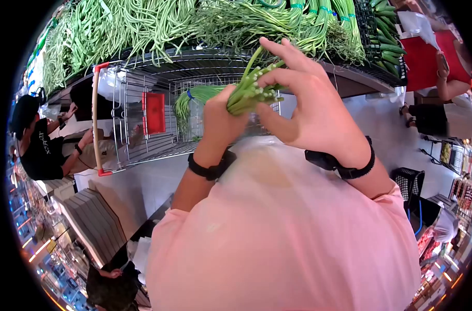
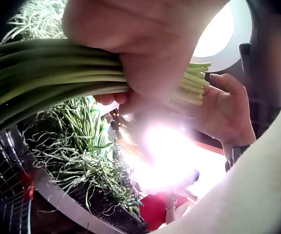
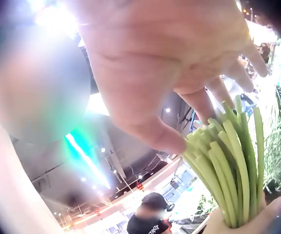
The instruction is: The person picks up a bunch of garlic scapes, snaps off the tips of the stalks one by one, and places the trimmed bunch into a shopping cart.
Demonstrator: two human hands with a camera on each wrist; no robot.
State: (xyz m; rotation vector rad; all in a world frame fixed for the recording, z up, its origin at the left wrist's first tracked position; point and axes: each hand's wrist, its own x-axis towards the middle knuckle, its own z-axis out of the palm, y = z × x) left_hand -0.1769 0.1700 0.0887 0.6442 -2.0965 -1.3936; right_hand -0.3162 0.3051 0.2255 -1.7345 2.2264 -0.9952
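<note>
My left hand [image 1: 220,116] grips a bunch of garlic scapes [image 1: 254,88], green stems with pale cut ends. In the left wrist view, the long stems [image 2: 53,73] run off to the left beyond the palm. Around the cut ends is my right hand [image 1: 308,101], with thumb and fingers spread apart. The right wrist view has its thumb tip right at the cut ends [image 3: 213,141], while the other fingers reach out past them. Below the hands, a shopping cart [image 1: 168,62] holds another green bunch [image 1: 199,93] tied with a blue band.
Along the back, a produce stand bears heaped long beans [image 1: 137,26], banded green stems [image 1: 324,15] and cucumbers [image 1: 389,52]. A person in black [image 1: 41,145] is by the cart's handle [image 1: 96,119] at left. Another person stands at right near a red cloth [image 1: 425,65].
</note>
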